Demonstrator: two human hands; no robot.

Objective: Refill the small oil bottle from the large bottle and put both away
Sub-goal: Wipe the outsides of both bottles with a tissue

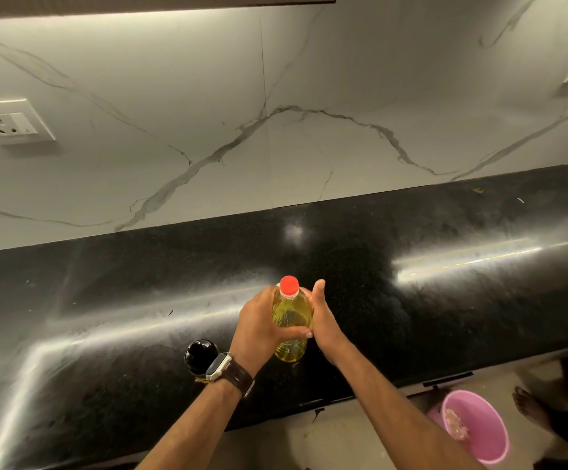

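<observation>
The large oil bottle [291, 318], clear plastic with yellow oil and a red cap, stands upright on the black counter [411, 300]. My left hand [259, 325] grips its body from the left, thumb wrapped across the front. My right hand [323, 320] lies against the bottle's right side with straight fingers pointing up. The small oil bottle [199, 359], seen from above by its black round top, stands on the counter just left of my left wrist, partly hidden by my watch.
A marble-patterned wall with a socket plate [18, 125] rises behind the counter. A pink bucket [472, 427] sits on the floor below the counter's front edge at the right, with a person's bare foot [530, 405] beside it.
</observation>
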